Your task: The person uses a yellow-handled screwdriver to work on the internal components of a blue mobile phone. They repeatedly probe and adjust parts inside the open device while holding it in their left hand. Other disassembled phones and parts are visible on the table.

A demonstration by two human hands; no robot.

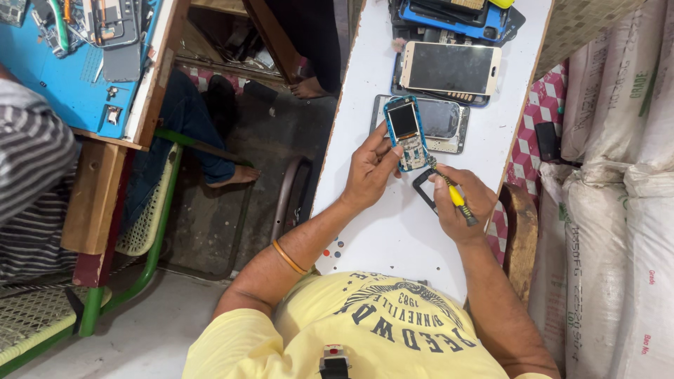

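Far left: a second person in a striped sleeve sits at a blue work mat cluttered with tools and phone parts, well apart from me. Their bare foot rests on the floor between the two benches.

My left hand is closed around the lower left edge of a small blue-framed phone board, screen side up, thumb and fingers pinching it and holding it tilted just above the white table. Orange bangle on that forearm.

Just behind the board: a silver phone lying flat, then a white-gold smartphone, then a pile of more handsets at the far end.

My right hand is wrapped shut around a yellow-handled screwdriver, tip touching the board's lower right corner. Under that hand lies a black phone frame, flat on the table.

Far right: stacked white sacks beside the bench.
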